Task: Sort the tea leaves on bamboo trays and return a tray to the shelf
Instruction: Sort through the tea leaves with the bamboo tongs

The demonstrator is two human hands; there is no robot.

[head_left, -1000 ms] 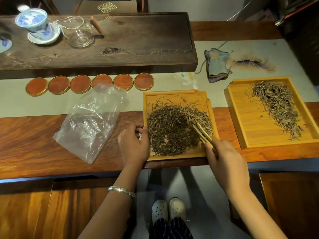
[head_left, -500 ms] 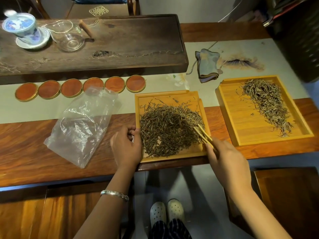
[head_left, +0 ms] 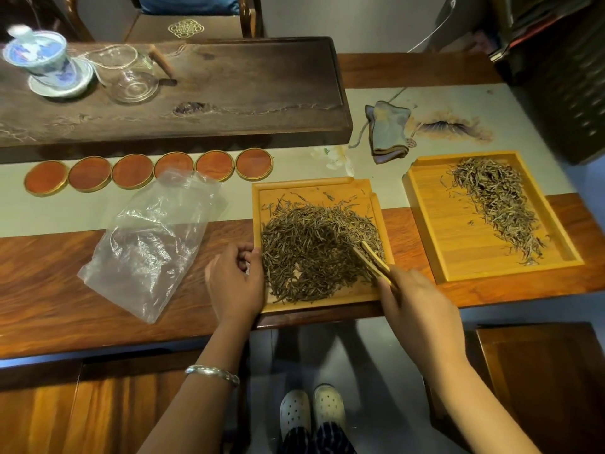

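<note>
The tea leaves (head_left: 314,250) lie heaped in the near tray (head_left: 258,204), which sits at the near edge of the desk (head_left: 49,283), in the middle. The heap covers most of the tray floor; only a strip at the far end is thinly scattered. A second, smaller trail of leaves (head_left: 494,204) lies along the right side of the right tray (head_left: 425,224), well apart from the first.

Bamboo tongs (head_left: 373,260) are gripped in the right hand (head_left: 422,309), fingers curled round the handle end, and the tips are laid into the right part of the heap. The two blades stand slightly apart. The left hand (head_left: 234,283) is set at the left rim of the near tray, fingers curled against it; whether the rim is truly pinched cannot be told.

The step in hand is judged to be picking leaves out of the heap for the right tray. It would be done well if only a few leaves are nipped at a time, the tongs closed gently so that dry leaves are not snapped, and the near tray kept steady, since it sits close to the desk edge. A low lift across the gap would limit spills.

Left of the near tray a crumpled clear bag (head_left: 147,244) lies; beyond it, a row of six round coasters (head_left: 147,172).
</note>
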